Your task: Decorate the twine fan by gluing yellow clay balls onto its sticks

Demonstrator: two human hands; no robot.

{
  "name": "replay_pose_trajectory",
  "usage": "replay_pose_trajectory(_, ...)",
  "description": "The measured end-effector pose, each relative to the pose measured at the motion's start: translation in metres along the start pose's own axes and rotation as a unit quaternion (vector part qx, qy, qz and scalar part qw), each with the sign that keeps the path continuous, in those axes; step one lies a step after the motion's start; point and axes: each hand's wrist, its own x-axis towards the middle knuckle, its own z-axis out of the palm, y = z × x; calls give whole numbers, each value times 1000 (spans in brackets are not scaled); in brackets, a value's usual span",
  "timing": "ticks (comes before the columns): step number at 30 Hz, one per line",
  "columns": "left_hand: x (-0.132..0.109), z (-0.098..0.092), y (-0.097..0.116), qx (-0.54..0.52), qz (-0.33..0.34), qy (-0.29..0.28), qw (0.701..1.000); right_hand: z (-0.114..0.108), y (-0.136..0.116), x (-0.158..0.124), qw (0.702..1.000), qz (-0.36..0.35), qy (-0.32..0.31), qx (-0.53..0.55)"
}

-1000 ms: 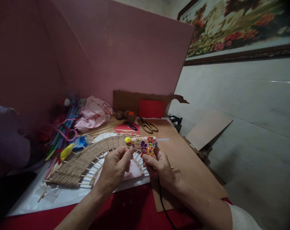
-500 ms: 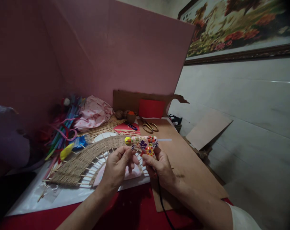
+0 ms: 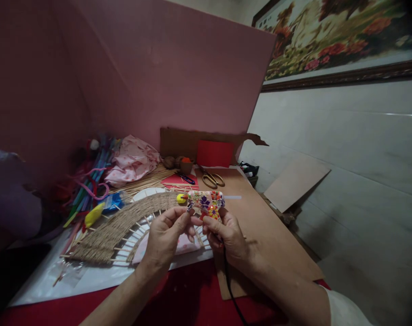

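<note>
A hot glue gun (image 3: pixel 206 201) with a bright floral pattern is held over the table, its yellow nozzle (image 3: pixel 181 198) toward the left. A pale glue stick (image 3: pixel 233 197) sticks out of its rear, and a black cord (image 3: pixel 230 283) hangs from the handle. My right hand (image 3: pixel 228 233) is closed around the handle. My left hand (image 3: pixel 172 231) is beside the gun, thumb and forefinger pinched together just below the nozzle; whatever lies between them is hidden. Beneath the hands lies a fan-shaped piece of woven twine on thin sticks (image 3: pixel 104 235).
Gold-handled scissors (image 3: pixel 212 180) lie on a brown board (image 3: pixel 273 226) at right. Behind are a red card (image 3: pixel 215 154), a small brown pot (image 3: pixel 186 166) and thin sticks (image 3: pixel 151 176). Pink cloth (image 3: pixel 133 160) and colourful pipe cleaners (image 3: pixel 97 181) are piled at left.
My left hand's fingers have shifted slightly right, closer to my right hand. The glue gun has moved only a little and stays in my right hand.
</note>
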Motion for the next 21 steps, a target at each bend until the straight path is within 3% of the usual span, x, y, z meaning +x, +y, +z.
replay_pose_trajectory(11,0,-3,0,2,-20,1,1000,-1,0,1,1000,-4,-9,13)
replay_pose_trajectory(21,-1,-4,6,84,4,5,996,-1,0,1,999,-34,6,-16)
